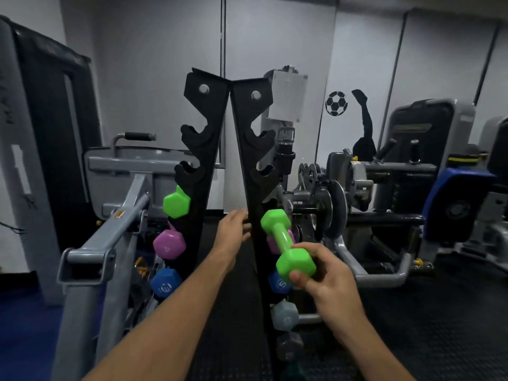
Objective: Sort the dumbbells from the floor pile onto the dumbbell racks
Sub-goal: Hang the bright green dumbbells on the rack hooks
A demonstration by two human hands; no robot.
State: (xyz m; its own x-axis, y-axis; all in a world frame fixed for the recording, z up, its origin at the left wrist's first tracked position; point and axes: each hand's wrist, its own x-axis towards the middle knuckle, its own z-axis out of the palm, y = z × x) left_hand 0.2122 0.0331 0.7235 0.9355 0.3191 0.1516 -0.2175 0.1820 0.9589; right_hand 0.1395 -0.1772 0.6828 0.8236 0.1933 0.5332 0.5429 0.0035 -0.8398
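A black A-frame dumbbell rack (204,149) stands right in front of me, its upper hooks bare. My right hand (327,279) grips the near head of a green dumbbell (286,240), whose far head points at the rack's right side. My left hand (233,229) rests with fingers apart against the inner edge of the right upright (248,160). On the left side sit a green dumbbell (176,202), a purple one (169,244) and a blue one (165,284). On the right side I see purple (272,244), blue (280,283), pale grey (284,314) and dark (290,346) heads.
A grey weight machine frame (110,232) crowds the rack's left side. Another grey machine with round plates (330,210) and a curved floor bar (371,273) stands to the right. Black rubber flooring (439,312) lies on the right, blue flooring (24,325) on the left.
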